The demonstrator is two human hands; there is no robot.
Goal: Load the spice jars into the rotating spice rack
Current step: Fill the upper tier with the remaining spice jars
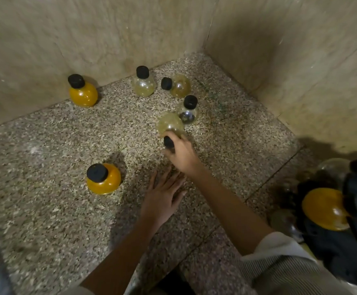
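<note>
Right hand (pixel 179 156) grips a tipped, round pale-yellow glass jar (pixel 170 124) by its black cap (pixel 168 142). Left hand (pixel 162 196) lies flat on the speckled stone desk (pixel 45 145). A careless swing could strike the clear round jar (pixel 188 112) just beside it.

**Dim, warm, soft frame**

Low yellowish light. The orange jar (pixel 103 179) casts a shadow up and right on the stone (pixel 45 145). Right hand (pixel 182 158) and its jar (pixel 170 124) are motion-blurred. Rack (pixel 356 237) sits in deep shadow, smeared. Walls (pixel 88 28) bow at the edges.
</note>
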